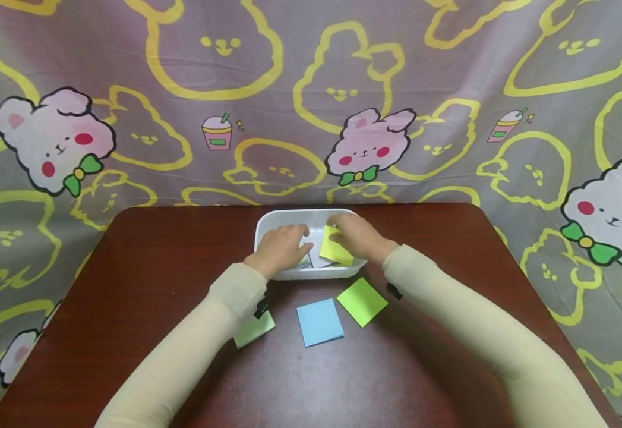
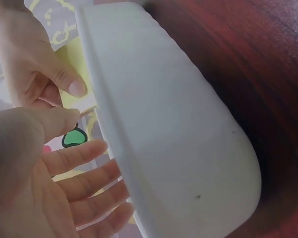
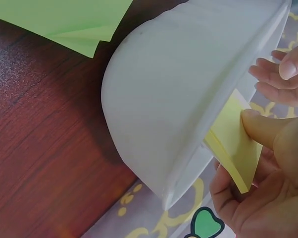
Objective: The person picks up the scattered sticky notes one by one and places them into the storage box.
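Note:
In the head view a white plastic basket (image 1: 316,274) stands toward the far side of the table, with both hands over it. My right hand (image 1: 363,236) pinches a yellow sticky note pad (image 1: 336,251) between thumb and fingers, at the basket's right half. The right wrist view shows the thumb on top of this pad (image 3: 238,144). My left hand (image 1: 280,248) reaches over the basket's left half, its fingers spread and loosely bent with nothing held. Beneath it, a pale pad (image 1: 304,260) is partly hidden inside the basket.
Before the basket, a blue sticky note pad (image 1: 320,323) and a bright green pad (image 1: 362,302) lie on the brown table (image 1: 182,249). A pale green pad (image 1: 255,330) is partly covered by the left forearm. A patterned curtain (image 1: 268,119) hangs behind the table.

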The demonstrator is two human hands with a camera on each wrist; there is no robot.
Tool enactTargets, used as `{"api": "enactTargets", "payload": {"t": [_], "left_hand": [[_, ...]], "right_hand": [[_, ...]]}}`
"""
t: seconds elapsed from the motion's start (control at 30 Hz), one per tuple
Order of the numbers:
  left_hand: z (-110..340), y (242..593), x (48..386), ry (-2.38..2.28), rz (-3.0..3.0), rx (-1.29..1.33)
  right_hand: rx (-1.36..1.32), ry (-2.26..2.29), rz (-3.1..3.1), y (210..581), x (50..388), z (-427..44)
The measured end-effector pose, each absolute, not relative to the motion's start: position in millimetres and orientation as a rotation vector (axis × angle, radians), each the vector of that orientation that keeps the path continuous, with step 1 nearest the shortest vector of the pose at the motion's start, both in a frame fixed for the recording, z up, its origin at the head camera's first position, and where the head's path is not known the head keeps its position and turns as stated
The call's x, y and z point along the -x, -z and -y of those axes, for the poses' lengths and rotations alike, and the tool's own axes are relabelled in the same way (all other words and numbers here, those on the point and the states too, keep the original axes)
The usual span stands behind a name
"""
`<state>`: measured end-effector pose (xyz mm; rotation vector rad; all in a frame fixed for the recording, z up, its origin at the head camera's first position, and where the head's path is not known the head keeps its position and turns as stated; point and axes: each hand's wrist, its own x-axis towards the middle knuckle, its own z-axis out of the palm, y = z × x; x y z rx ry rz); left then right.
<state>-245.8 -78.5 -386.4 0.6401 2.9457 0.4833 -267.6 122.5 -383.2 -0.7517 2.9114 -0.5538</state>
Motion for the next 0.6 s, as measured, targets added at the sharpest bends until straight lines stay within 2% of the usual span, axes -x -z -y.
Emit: {"api": "enactTargets", "payload": {"t": [0.6], "left_hand": [[80.4,391.0,249.7,-0.478,-2.913,-0.610]], "right_hand": [[0.698,0.450,-2.882,390.1,275.5,-119.8]]}}
